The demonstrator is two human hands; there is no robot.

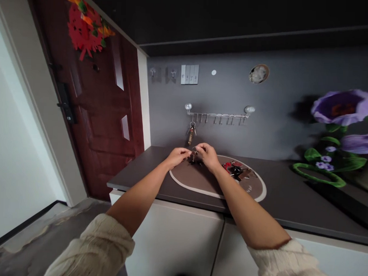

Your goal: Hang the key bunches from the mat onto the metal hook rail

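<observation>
Both hands are close together above the left part of a brown oval mat (197,186) with a pale rim. My right hand (208,155) pinches the ring of a small bunch of keys (193,156), which hangs between the hands. My left hand (178,157) is closed at the same bunch, its fingertips on a small piece of it. Just behind them, one key set with a brown tag (190,135) hangs from the leftmost part of a metal hook rail (218,115). More keys with red and black fobs (236,170) lie in a pile at the mat's right.
The dark countertop (275,199) carries purple fabric flowers (344,108) at the right. A dark cabinet (238,18) overhangs the counter. Clear stick-on hooks (173,74) and a grey panel of strips (189,74) are on the wall. A dark red door (102,110) stands at the left.
</observation>
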